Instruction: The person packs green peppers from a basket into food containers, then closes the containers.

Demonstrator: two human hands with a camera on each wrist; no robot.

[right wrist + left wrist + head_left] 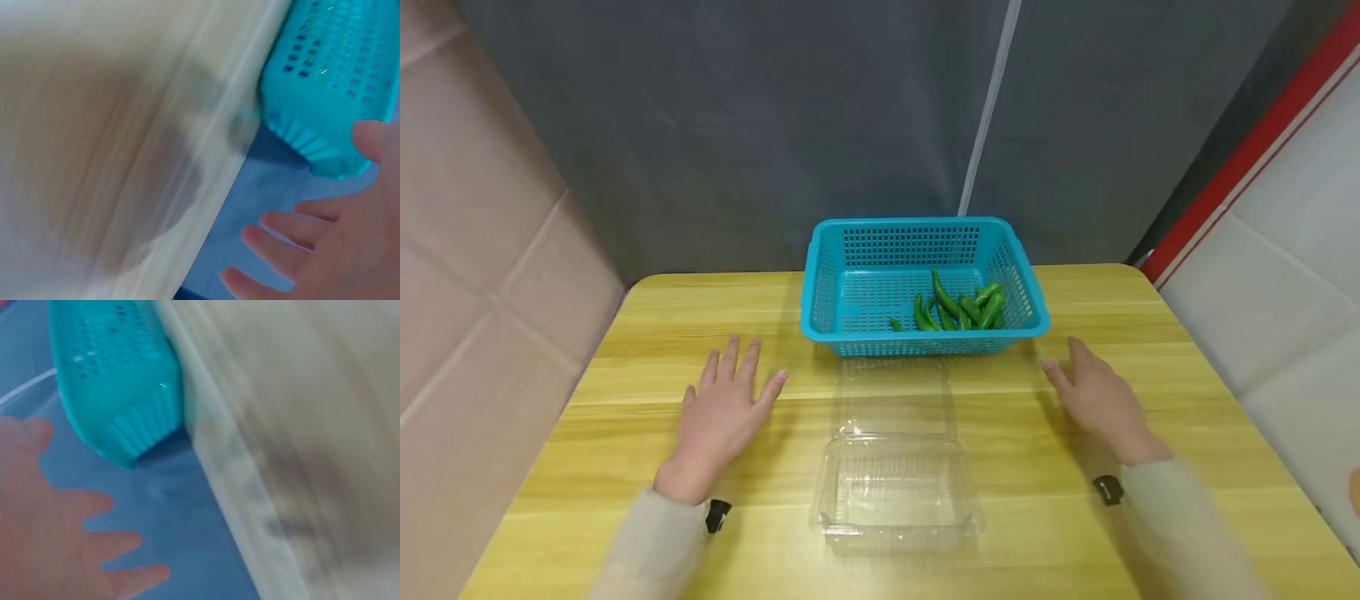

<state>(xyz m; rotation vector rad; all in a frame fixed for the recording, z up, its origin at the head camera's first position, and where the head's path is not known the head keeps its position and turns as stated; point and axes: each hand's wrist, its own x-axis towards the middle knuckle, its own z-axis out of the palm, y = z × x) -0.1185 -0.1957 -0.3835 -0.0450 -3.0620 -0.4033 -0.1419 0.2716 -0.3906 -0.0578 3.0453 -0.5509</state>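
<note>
My left hand (718,421) hovers over the left part of the table, fingers spread and nothing held. On the other side my right hand (1101,404) hangs over the wood, its fingers loosely extended and holding nothing. Between and beyond the hands a blue plastic basket (925,340) sits at the table's back edge. Several green chili peppers (970,310) lie in its right half. In front of the basket a clear plastic clamshell box (895,487) lies opened flat, with its lid (892,398) toward the basket. Both wrist views show spread fingers close to the basket's ends.
The light wooden table (760,550) stands against a dark grey cloth (760,133). A pale tiled wall (490,275) rises at the left, and a white panel with a red edge (1247,150) borders the right.
</note>
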